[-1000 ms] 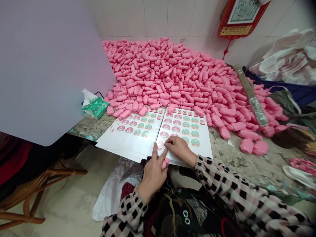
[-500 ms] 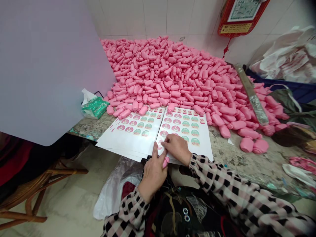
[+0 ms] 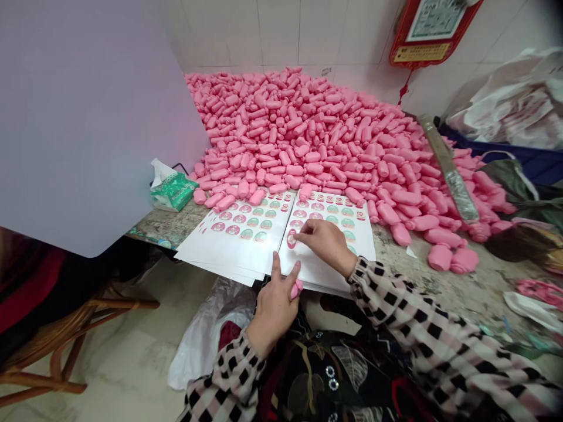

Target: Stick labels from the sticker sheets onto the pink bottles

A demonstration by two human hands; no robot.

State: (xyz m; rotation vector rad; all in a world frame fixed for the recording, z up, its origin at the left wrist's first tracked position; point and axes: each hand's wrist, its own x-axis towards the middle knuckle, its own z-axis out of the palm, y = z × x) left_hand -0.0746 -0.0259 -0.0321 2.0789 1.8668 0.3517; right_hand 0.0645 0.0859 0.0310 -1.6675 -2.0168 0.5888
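Note:
My left hand (image 3: 273, 310) lies at the near edge of the right sticker sheet (image 3: 319, 272), index finger stretched out and pointing forward. Its other fingers are wrapped round a small pink bottle (image 3: 296, 288), mostly hidden by the hand. Over that same sheet, my right hand (image 3: 328, 243) pinches the edge of an oval pink sticker (image 3: 291, 238); I cannot tell whether the sticker is fully off the backing. Rows of pink and green stickers run beyond the fingers. A second stack of sticker sheets (image 3: 220, 249) lies just to the left.
A large heap of pink bottles (image 3: 299, 129) covers the back of the worktable (image 3: 422, 275). A green tissue pack (image 3: 176, 192) lies at left, beside a big pale panel (image 3: 97, 129). A wrapped bar (image 3: 453, 176) rests on the heap at right. A wooden stool (image 3: 65, 334) stands lower left.
My right hand has moved from beside my left fingertips up and away over the sheet, with the pink sticker between its fingers. My left hand stays nearly in place, still holding the bottle.

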